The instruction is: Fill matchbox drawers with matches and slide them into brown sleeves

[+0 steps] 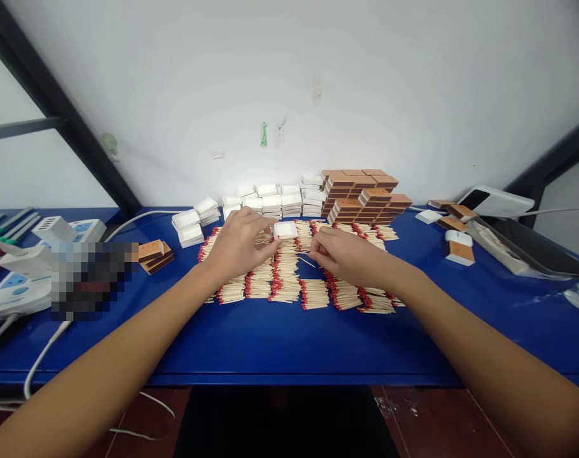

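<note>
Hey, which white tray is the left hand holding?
The white tray at the left hand, among the matches; most other trays are stacked near the wall.

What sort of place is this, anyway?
Probably an indoor workspace, perhaps a small workshop or a desk in a room. A blue table against a pale wall holds rows of red-tipped matches and stacked brown matchboxes, with a white power strip at the left.

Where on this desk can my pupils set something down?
The blue tabletop is bare in front of the matchsticks, between the left forearm and right forearm. Another patch separates the matchsticks from the scattered matchboxes at right. It is crowded around the left hand and right hand, and behind, with white matchbox trays and stacked matchboxes.
</note>
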Action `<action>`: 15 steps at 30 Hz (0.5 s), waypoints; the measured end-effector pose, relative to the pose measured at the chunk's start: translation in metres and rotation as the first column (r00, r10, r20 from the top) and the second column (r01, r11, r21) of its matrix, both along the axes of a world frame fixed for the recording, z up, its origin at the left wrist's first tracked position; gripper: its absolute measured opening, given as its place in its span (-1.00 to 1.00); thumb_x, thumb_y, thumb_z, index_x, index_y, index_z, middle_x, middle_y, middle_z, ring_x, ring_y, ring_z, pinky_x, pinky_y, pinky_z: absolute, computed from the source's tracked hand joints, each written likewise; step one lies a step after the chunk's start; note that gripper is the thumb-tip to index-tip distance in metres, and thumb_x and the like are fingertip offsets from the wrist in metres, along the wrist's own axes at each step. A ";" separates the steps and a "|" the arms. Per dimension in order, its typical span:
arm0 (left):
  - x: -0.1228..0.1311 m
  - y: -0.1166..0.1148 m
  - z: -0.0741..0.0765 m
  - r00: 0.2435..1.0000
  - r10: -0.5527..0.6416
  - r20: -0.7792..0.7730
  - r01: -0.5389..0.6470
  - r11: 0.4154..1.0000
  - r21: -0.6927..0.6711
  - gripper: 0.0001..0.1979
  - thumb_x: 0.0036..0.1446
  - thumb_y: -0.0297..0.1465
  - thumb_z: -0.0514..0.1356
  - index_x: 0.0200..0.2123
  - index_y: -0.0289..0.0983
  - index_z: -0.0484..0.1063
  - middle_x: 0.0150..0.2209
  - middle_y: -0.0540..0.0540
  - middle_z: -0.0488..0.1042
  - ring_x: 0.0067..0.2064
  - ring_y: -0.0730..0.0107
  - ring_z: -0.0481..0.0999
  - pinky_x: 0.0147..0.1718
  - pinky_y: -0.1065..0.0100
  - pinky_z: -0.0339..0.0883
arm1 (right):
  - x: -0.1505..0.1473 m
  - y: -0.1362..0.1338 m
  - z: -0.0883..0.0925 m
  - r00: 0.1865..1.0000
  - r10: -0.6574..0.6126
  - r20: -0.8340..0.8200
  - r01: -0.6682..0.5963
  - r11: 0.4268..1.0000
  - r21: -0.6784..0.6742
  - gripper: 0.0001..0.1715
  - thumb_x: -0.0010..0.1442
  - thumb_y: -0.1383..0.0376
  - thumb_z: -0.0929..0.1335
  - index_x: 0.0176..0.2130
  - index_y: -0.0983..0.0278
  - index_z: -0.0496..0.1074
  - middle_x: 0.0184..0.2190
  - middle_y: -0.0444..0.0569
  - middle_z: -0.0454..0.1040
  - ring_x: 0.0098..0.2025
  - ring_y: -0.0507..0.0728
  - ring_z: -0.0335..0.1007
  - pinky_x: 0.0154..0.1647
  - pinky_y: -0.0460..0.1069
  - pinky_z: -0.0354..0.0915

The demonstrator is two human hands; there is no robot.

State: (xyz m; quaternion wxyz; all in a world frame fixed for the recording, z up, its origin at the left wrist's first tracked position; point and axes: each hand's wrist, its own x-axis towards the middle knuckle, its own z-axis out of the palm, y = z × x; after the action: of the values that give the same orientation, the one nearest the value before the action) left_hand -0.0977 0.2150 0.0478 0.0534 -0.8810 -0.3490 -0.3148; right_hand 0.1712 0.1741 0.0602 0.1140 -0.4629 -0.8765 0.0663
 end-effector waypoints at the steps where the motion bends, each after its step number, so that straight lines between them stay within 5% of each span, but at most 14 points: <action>1: 0.000 0.000 0.000 1.000 0.000 -0.001 0.000 1.000 -0.003 -0.68 0.33 -0.23 0.30 0.08 -0.21 0.58 -0.17 -0.14 0.65 -0.04 0.03 0.53 0.02 0.01 0.37 | -0.002 -0.001 0.000 1.000 -0.005 0.003 0.005 1.000 -0.017 -0.75 0.49 0.26 0.27 -0.29 0.21 0.35 -0.24 0.05 0.52 -0.16 0.22 0.44 -0.19 0.07 0.28; 15: 0.002 -0.002 0.001 1.000 -0.006 -0.007 0.006 1.000 0.006 -0.69 0.32 -0.27 0.29 0.08 -0.24 0.58 -0.18 -0.15 0.65 -0.05 0.04 0.53 0.01 0.02 0.38 | -0.009 -0.001 -0.007 0.993 -0.042 0.109 0.045 0.999 -0.029 -0.76 0.49 0.26 0.30 -0.27 0.24 0.40 -0.19 0.08 0.54 -0.14 0.22 0.47 -0.18 0.06 0.27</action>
State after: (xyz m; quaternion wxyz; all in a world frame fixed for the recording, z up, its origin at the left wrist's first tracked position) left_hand -0.0957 0.2131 0.0484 0.0563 -0.8829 -0.3455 -0.3131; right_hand 0.1626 0.1731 0.0531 0.0606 -0.4866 -0.8699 0.0524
